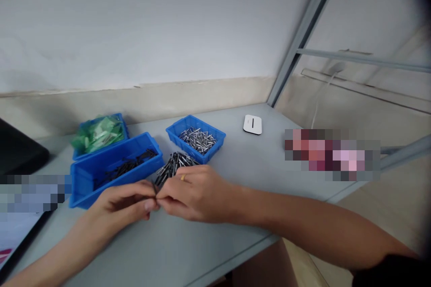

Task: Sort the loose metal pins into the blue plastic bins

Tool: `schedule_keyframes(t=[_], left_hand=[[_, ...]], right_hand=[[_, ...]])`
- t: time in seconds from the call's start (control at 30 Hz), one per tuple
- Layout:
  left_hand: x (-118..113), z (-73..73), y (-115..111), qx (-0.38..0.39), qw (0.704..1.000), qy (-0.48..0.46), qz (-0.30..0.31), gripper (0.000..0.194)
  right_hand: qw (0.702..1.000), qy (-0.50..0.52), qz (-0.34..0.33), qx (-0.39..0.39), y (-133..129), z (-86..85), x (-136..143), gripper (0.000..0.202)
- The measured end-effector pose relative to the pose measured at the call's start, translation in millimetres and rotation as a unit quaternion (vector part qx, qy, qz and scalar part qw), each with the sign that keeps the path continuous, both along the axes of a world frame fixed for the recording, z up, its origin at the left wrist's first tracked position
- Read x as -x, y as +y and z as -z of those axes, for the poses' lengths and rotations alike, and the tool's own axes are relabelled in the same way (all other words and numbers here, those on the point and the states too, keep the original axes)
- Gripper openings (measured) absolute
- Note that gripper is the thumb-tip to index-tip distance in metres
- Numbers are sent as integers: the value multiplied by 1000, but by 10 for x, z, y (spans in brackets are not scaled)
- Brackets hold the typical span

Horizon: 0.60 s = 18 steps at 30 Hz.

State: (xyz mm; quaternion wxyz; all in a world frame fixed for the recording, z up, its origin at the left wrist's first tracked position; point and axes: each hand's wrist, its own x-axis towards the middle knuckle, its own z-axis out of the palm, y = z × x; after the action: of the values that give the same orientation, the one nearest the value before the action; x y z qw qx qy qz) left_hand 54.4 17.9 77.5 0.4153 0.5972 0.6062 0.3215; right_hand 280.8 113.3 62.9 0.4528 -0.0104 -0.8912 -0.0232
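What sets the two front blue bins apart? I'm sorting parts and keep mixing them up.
The long bin is larger and sits on the left; the small bin is squarer and sits further right. The long bin holds dark, thin pieces; the small bin holds shiny silver pins. Both are open blue plastic trays on the grey table.

A pale grey table (208,242) is set against a wall. On it are placed three blue bins (114,168), a loose heap of dark metal pins (173,163), and a small white device (252,124) farther back, well apart from them.
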Motion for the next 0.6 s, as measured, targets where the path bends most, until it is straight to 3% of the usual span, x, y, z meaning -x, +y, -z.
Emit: schedule_keyframes(t=[0.37, 0.6], left_hand=[[-48, 7, 14, -51, 998, 31, -4, 42], [119, 80, 11, -91, 994, 64, -17, 40]], right_hand=[[996, 88, 14, -8, -22, -24, 67, 30], [997, 71, 0, -27, -11, -44, 32, 26]])
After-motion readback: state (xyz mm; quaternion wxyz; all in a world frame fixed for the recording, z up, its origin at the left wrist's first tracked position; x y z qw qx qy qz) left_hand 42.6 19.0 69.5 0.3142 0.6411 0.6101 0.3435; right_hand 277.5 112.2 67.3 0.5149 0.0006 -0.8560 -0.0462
